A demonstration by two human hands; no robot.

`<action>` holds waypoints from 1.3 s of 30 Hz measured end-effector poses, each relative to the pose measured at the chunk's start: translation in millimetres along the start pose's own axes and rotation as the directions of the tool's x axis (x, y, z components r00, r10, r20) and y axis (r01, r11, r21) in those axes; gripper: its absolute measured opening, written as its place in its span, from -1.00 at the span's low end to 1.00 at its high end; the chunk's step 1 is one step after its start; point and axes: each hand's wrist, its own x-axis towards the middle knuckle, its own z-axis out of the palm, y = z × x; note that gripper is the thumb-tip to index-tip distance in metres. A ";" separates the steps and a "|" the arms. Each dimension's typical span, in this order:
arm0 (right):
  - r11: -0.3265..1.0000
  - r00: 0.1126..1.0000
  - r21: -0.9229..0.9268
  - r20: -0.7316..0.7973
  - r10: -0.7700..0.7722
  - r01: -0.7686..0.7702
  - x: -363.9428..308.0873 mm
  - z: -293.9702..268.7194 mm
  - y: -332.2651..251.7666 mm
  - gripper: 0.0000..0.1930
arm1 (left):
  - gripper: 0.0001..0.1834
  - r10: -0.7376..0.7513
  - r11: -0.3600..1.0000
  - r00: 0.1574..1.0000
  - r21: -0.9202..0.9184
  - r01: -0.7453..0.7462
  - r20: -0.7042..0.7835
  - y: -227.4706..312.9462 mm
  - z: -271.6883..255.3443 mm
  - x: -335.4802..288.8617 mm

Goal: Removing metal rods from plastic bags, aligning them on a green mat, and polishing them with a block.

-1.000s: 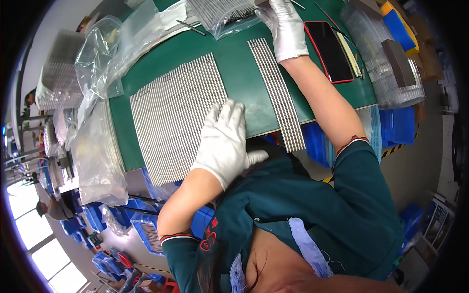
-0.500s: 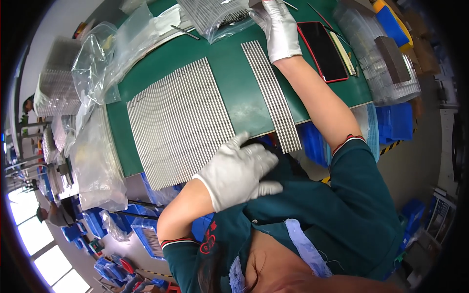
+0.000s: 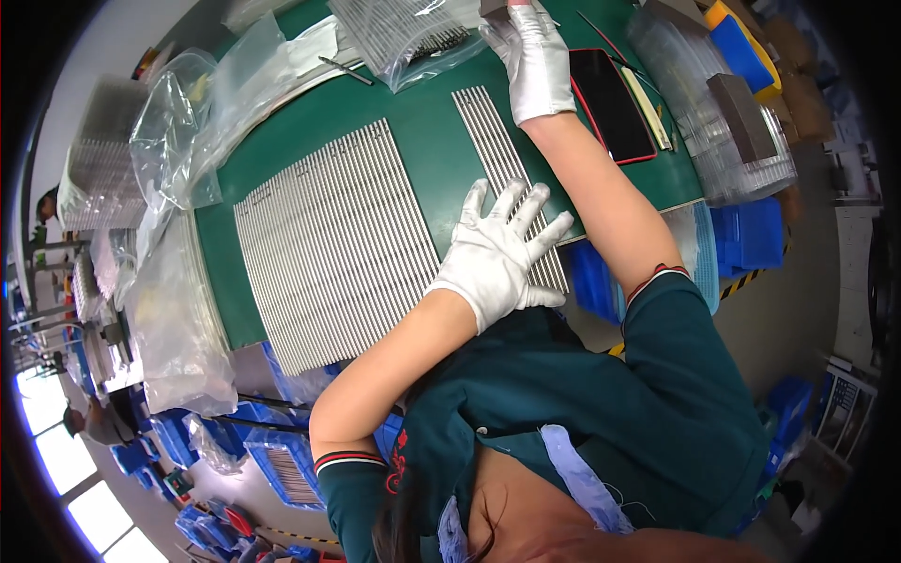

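Observation:
My left hand (image 3: 504, 246), in a white glove with smudged fingertips, is spread open over the lower part of a narrow row of thin metal rods (image 3: 485, 127). Whether the palm rests on those rods I cannot tell. At the far edge of the picture my right hand (image 3: 540, 70), also gloved, is closed around a dark brown block (image 3: 494, 8), which is only partly in view. A wide sheet of metal rods (image 3: 328, 235), laid side by side, covers the left part of the green table (image 3: 422, 150).
Right of my right forearm lie a phone with a red edge (image 3: 610, 108) and a cream-coloured strip (image 3: 646, 108). Clear plastic boxes (image 3: 685, 103) carry another brown block (image 3: 741, 117). Bagged rods (image 3: 404, 33), a dark pen-like tool (image 3: 344, 70) and plastic bags (image 3: 178, 310) lie at the back and left.
My left hand has moved up and right, from beside the wide sheet's lower corner to over the narrow row, its fingers now spread. My right hand stays nearly in place with the block.

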 end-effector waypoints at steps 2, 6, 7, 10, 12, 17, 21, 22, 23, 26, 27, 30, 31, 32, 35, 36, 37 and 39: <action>1.000 0.999 -0.002 -0.042 0.014 -0.014 2.2 -2.8 0.9 -0.68 | -0.02 -0.026 1.000 0.999 0.016 0.025 0.042 0.0 0.0 -3.6; 1.000 0.999 0.012 -0.049 0.017 -0.017 3.4 -4.2 0.5 -0.69 | 0.00 -0.132 0.991 0.984 0.055 0.126 0.122 -0.4 -14.4 -28.3; 1.000 0.999 0.010 -0.052 0.014 -0.013 3.1 -3.9 1.1 -0.69 | 0.01 -0.162 0.985 0.980 0.076 0.154 0.119 -0.9 -13.5 -37.9; 1.000 0.998 0.006 -0.055 0.027 -0.027 0.1 -2.2 0.6 -0.68 | 0.01 -0.241 0.965 0.961 0.137 0.223 0.137 -0.3 -26.1 -59.4; 1.000 0.999 -0.002 -0.043 0.015 -0.015 -0.9 -0.9 0.5 -0.67 | 0.01 -0.260 0.960 0.955 0.144 0.241 0.140 -1.4 -28.2 -66.4; 1.000 0.999 -0.001 -0.020 0.031 -0.031 -6.2 8.0 -2.0 -0.59 | -0.01 -0.246 0.965 0.954 0.133 0.224 0.173 1.2 -25.7 -60.4; 1.000 1.000 -0.009 -0.024 0.017 -0.018 -7.5 9.4 -2.5 -0.52 | 0.01 -0.163 0.986 0.981 0.058 0.157 0.109 1.6 -13.4 -42.2; 1.000 1.000 -0.012 -0.024 0.015 -0.016 -6.9 8.4 -2.0 -0.52 | 0.01 -0.139 0.990 0.985 0.051 0.135 0.101 2.5 -11.7 -36.6; 1.000 1.000 -0.006 -0.016 0.025 -0.025 -5.7 6.3 -1.0 -0.53 | 0.00 -0.113 0.993 0.990 0.026 0.111 0.084 2.6 -9.2 -30.8; 1.000 1.000 0.003 0.005 0.010 -0.010 -1.4 -0.6 4.0 -0.55 | -0.02 -0.062 0.998 0.997 0.000 0.062 0.051 5.7 -4.4 -17.1; 1.000 1.000 -0.002 0.004 0.006 -0.006 -1.7 0.1 3.2 -0.57 | -0.02 -0.062 0.998 0.997 -0.001 0.062 0.050 5.4 -4.5 -16.6; 0.999 1.000 -0.022 -0.004 0.024 -0.024 -1.1 -1.3 2.4 -0.60 | -0.03 -0.070 0.998 0.997 -0.005 0.070 0.046 5.1 -4.3 -19.5; 0.998 0.999 -0.034 -0.011 0.046 -0.046 -1.0 -1.4 2.8 -0.61 | -0.04 -0.086 0.996 0.995 -0.001 0.086 0.048 4.1 -4.7 -25.2; 0.998 0.999 -0.033 -0.012 0.047 -0.048 -0.9 -1.4 2.5 -0.61 | -0.04 -0.105 0.994 0.992 0.000 0.105 0.068 2.9 -8.0 -30.5; 1.000 1.000 0.006 -0.011 0.022 -0.021 -0.1 -0.7 3.3 -0.64 | -0.01 -0.205 0.977 0.971 0.083 0.195 0.125 2.6 -19.4 -53.4; 1.000 1.000 0.007 -0.013 0.027 -0.026 -0.6 -1.4 3.3 -0.64 | -0.05 -0.243 0.968 0.954 0.111 0.227 0.173 2.6 -26.4 -60.0; 1.000 0.999 -0.002 -0.026 0.027 -0.027 -0.3 -0.8 2.4 -0.65 | -0.06 -0.267 0.959 0.952 0.134 0.248 0.148 0.8 -27.4 -68.4; 1.000 0.999 -0.009 -0.047 0.020 -0.021 -0.5 0.5 2.9 -0.68 | -0.07 -0.292 0.953 0.951 0.111 0.282 0.096 -2.6 -32.8 -83.1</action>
